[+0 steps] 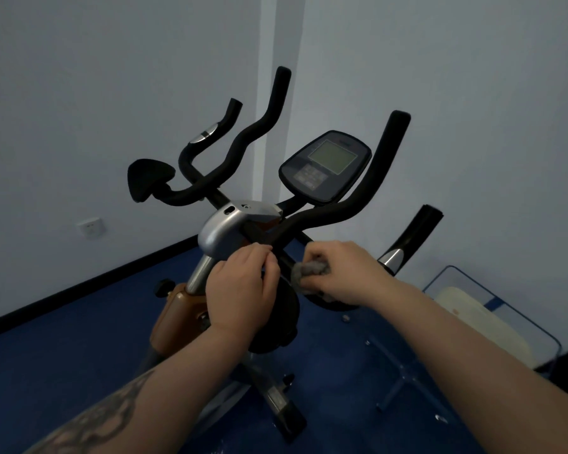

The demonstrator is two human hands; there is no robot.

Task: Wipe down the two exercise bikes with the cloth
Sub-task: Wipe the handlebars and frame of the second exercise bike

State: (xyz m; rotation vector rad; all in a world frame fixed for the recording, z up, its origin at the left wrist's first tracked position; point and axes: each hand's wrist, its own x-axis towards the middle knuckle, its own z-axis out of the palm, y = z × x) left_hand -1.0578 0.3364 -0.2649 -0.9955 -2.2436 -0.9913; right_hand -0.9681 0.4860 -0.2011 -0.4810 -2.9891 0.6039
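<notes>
- Head view: we're looking down at an exercise bike (225,235) w/ black foam handlebars (358,204), standing on the blue floor (63,355) near the room corner.
- Our right hand (338,270) is curled round a bunched grey cloth (310,268), holding it against the black bar just right of the silver stem cover (223,231).
- Our left hand (243,286) has its fingers curled over the bar junction right below that cover; looks like a grip on the bar, fingertips touching the dark tube.
- The two hands sit close together, cloth btwn them & slightly to the right.
- Console (325,167) w/ grey screen is tilted toward us, above & behind the hands.
- Brown frame body (177,309) is below-left of the left hand, w/ a black knob (163,286) beside it.
- Wall socket (91,227) low on the left wall.
- A clear panel w/ blue edging (492,309) leans at lower right, near a black grip w/ silver band (413,237).
</notes>
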